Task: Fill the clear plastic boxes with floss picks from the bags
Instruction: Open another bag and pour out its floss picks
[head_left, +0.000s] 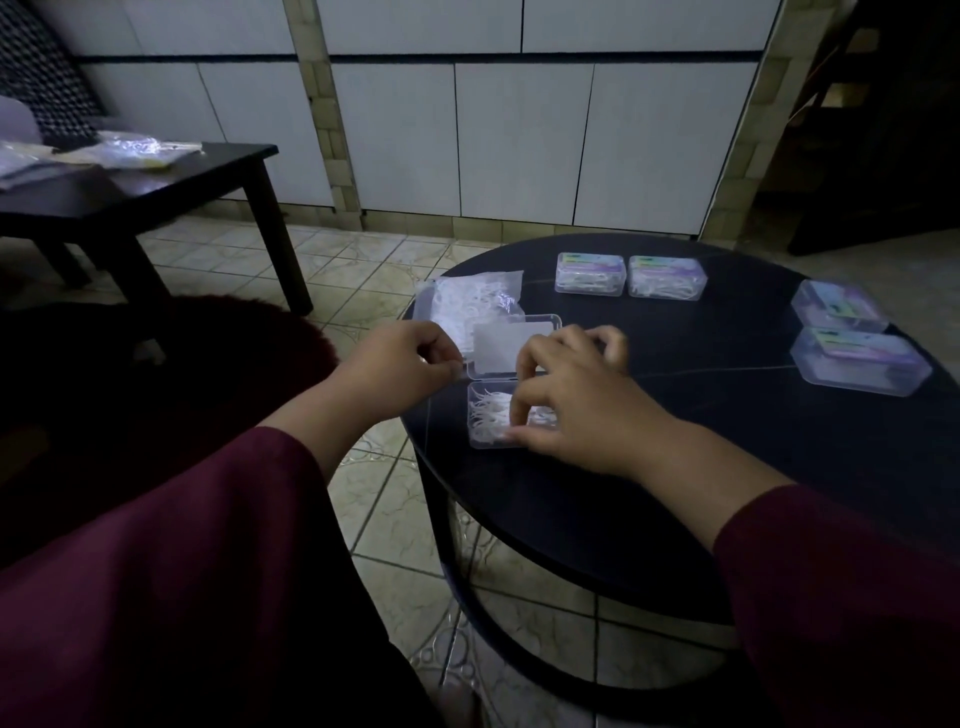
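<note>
An open clear plastic box lies near the left edge of the round black table, with white floss picks in its base and its lid folded back. My right hand is over the box, fingers curled down among the picks. My left hand sits at the box's left side with curled fingers at the lid's hinge corner; whether it pinches anything is unclear. A clear bag of floss picks lies behind the lid.
Several closed, filled boxes with coloured labels stand on the table: two at the back and two on the right. A dark side table at the left holds more plastic bags. Tiled floor lies between.
</note>
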